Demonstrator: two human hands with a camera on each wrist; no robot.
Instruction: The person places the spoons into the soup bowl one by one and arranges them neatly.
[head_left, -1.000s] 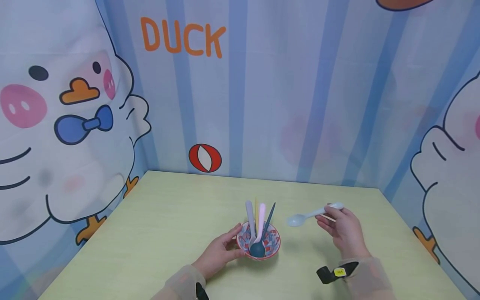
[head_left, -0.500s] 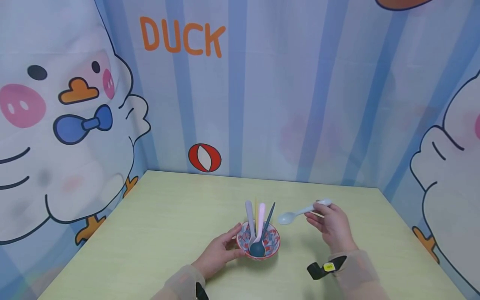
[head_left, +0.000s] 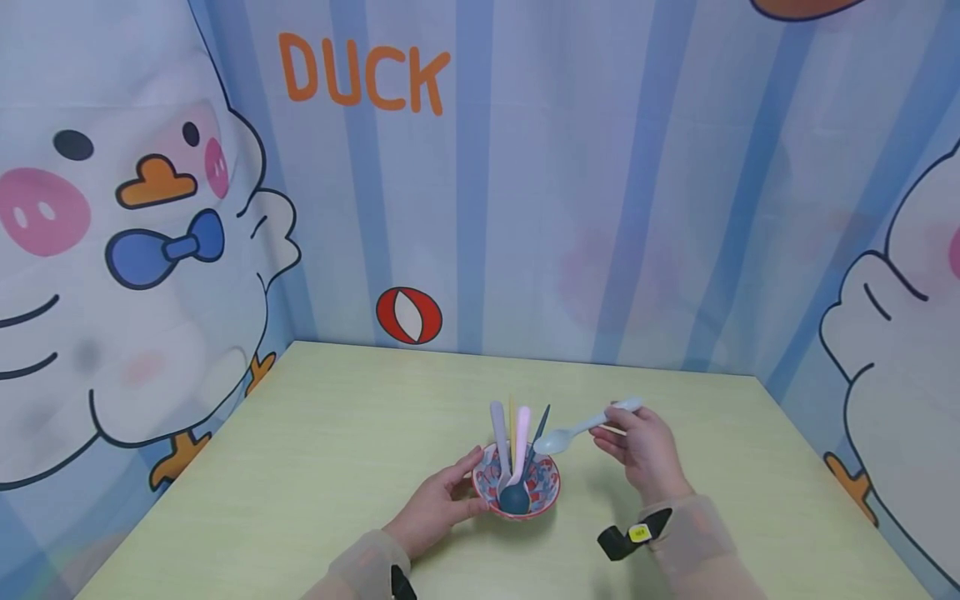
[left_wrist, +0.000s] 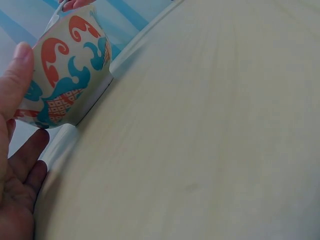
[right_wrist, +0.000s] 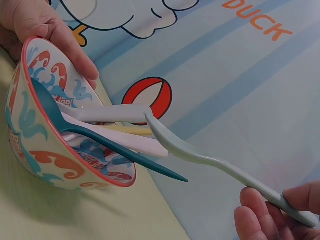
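A red-rimmed bowl [head_left: 547, 490] with an orange and blue pattern sits mid-table. My left hand [head_left: 433, 507] holds its left side, thumb and fingers spread around the wall. Standing in it are a dark teal spoon [right_wrist: 120, 146], a pink spoon [head_left: 522, 427], a greyish-purple one [head_left: 498, 418] and a yellow handle [right_wrist: 131, 130], whose lower end is hidden. With thumb and fingertips, my right hand [head_left: 649, 454] pinches a pale blue spoon [head_left: 553, 442] by its handle end. The head of this spoon overlaps the bowl's right rim in the head view, level with the upright handles.
The pale wooden table [head_left: 360, 417] ends at a blue striped curtain [head_left: 547, 167] printed with ducks and a red ball. A black wrist device [head_left: 633, 534] with a yellow label sits below my right hand.
My right hand has moved left with the pale blue spoon, bringing the spoon's head from beside the bowl to its right rim. The left hand and bowl have stayed in place.
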